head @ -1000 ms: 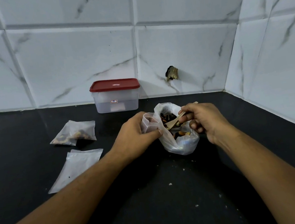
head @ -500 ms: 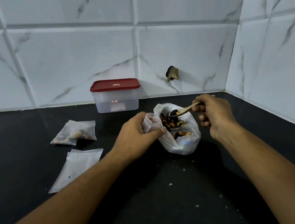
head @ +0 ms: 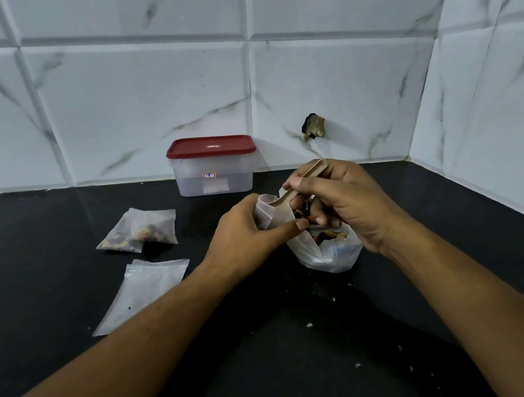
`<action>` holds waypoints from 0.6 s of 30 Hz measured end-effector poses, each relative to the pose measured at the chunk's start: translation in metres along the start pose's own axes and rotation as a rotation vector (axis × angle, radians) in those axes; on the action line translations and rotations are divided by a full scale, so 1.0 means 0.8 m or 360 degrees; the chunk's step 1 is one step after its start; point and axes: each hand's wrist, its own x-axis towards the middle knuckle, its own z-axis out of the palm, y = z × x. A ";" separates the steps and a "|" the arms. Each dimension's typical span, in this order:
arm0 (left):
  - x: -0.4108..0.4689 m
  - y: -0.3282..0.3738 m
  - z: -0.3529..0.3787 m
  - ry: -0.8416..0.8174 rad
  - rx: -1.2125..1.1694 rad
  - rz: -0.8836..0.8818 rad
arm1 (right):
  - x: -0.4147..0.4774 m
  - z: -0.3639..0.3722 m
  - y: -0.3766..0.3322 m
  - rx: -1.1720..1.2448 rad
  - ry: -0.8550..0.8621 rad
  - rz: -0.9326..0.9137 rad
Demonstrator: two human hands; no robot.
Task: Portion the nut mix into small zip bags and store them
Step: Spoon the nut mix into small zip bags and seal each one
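A clear plastic bag of nut mix (head: 327, 253) stands on the black counter (head: 277, 364). My left hand (head: 245, 234) holds a small zip bag (head: 273, 215) open beside it. My right hand (head: 345, 200) grips a wooden spoon (head: 299, 184), tilted with its bowl down in the mouth of the small bag. The spoon's load is hidden. To the left lie a filled zip bag (head: 140, 230) and a flat, seemingly empty zip bag (head: 142, 291).
A clear storage box with a red lid (head: 212, 165) stands shut against the tiled back wall. A tiled side wall (head: 492, 98) closes the counter on the right. Crumbs (head: 308, 324) dot the counter in front.
My right hand lifted the spoon out of the nut-mix bag, swung it left and tipped its bowl into the small zip bag. My left hand stayed put.
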 end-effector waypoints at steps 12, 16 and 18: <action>0.004 -0.006 -0.001 0.0006 -0.0214 -0.0082 | 0.004 -0.009 -0.002 0.0065 0.0005 -0.0086; 0.003 -0.007 -0.002 0.0007 -0.0227 -0.0105 | 0.007 -0.009 0.003 0.0118 0.0174 -0.0008; 0.004 -0.006 -0.001 -0.0001 -0.0229 -0.0106 | 0.009 -0.011 0.003 0.0201 0.0265 0.0046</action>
